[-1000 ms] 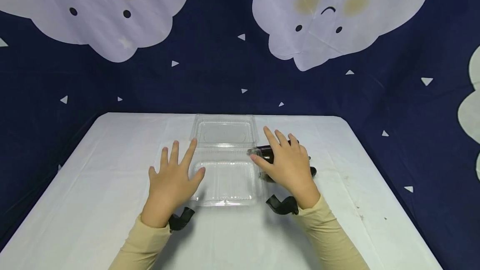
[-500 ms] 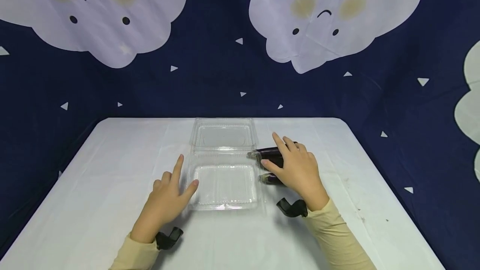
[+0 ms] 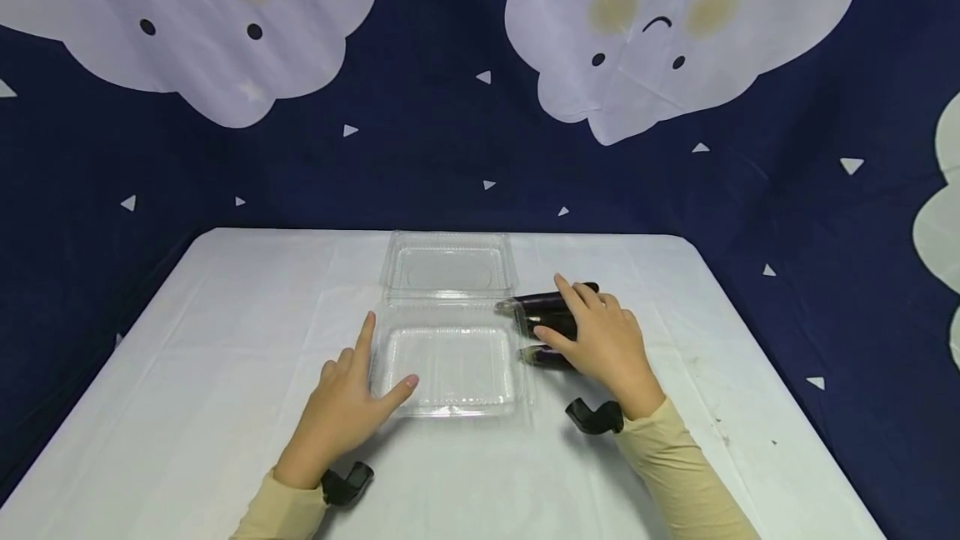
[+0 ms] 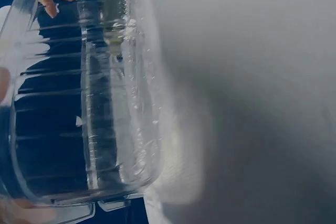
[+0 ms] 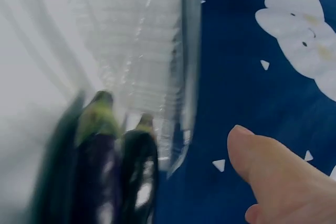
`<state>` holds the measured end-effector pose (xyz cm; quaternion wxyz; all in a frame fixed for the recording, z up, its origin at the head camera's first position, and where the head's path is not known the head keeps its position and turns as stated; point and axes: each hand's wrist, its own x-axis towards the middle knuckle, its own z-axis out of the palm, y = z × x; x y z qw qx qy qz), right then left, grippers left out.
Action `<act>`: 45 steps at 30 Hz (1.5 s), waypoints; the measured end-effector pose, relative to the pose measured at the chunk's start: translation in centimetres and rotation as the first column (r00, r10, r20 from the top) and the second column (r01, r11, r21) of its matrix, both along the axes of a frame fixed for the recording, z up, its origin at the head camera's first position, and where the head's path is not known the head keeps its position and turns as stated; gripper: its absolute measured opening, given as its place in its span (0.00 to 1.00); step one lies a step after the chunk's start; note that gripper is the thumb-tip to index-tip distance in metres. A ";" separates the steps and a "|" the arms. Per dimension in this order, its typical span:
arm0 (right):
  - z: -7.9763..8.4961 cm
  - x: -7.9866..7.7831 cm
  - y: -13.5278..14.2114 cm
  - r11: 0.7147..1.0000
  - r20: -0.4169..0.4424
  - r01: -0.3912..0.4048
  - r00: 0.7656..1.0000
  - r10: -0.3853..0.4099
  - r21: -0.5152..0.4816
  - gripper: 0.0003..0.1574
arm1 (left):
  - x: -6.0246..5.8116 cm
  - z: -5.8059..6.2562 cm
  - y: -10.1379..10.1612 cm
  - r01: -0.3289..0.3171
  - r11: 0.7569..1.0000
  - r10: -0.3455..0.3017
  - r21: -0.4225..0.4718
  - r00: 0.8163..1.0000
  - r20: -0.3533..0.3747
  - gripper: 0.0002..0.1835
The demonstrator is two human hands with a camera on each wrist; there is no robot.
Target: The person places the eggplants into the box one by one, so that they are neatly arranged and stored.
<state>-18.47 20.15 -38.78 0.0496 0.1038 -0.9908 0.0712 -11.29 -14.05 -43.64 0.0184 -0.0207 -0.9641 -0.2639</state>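
Observation:
A clear plastic clamshell container lies unfolded mid-table, its ribbed base [image 3: 453,412] nearer and its lid [image 3: 450,293] behind. My left hand [image 3: 339,419] is at the base's left side, index finger straight along the edge and thumb spread over the near-left corner; its other fingers bend. In the left wrist view the clear side wall [image 4: 50,129] fills the left part. Several dark purple eggplants [image 3: 536,302] lie beside the base's right rim, stem ends toward it. My right hand [image 3: 606,348] is over them, fingers spread and partly hiding them. The right wrist view shows its thumb [image 5: 273,166] apart from the eggplants [image 5: 97,177].
A white cloth covers the table [image 3: 187,373], with small dark specks on its right side. Behind it hangs a navy curtain [image 3: 435,157] printed with clouds and triangles. Black curved straps [image 3: 595,417] stick out from both wrists.
My left hand has come down and back to the container's left edge, several fingers bending in. My right hand has shifted right and toward me, uncovering more of the eggplants.

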 end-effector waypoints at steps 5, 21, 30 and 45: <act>-0.7 0.1 0.6 1.000 -0.008 -0.017 1.000 0.017 -0.015 0.55 | 0.1 -0.3 0.0 0.022 1.000 -0.022 0.014 1.000 -0.013 0.63; -3.1 0.4 3.4 0.965 -0.098 -0.258 0.963 0.252 -0.044 0.51 | 0.8 -0.8 -0.2 0.042 0.983 -0.047 0.178 0.999 0.027 0.75; -3.8 0.5 4.4 0.950 -0.069 -0.307 0.950 0.303 -0.058 0.51 | 1.1 -1.2 -0.4 0.059 0.985 -0.058 0.160 0.998 -0.010 0.76; -4.8 -0.1 5.1 0.939 -0.044 -0.338 0.941 0.336 -0.061 0.51 | 1.4 -1.3 -0.2 0.052 0.988 -0.052 0.142 0.999 -0.003 0.75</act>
